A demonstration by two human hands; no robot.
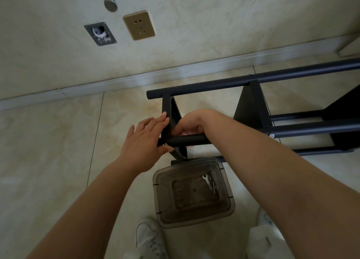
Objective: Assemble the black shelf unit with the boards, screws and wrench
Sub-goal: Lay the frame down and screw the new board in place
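Our left hand [145, 139] lies flat against the end board [168, 120] of the black shelf unit [253, 110], fingers [155, 122] straight and pressed together on the board's outer face, thumb tucked under the near tube [187, 139] beside a silver screw [165, 144]. Just right of those fingers, our right hand [194, 122] curls over the same tube inside the frame; its fingers are bent and bunched, but we cannot tell what they pinch. The unit lies on its side on the floor [48, 141], running off to the right. Below both hands sits a smoky plastic bin [194, 217], holding the wrench [207, 181] and loose screws [214, 187]
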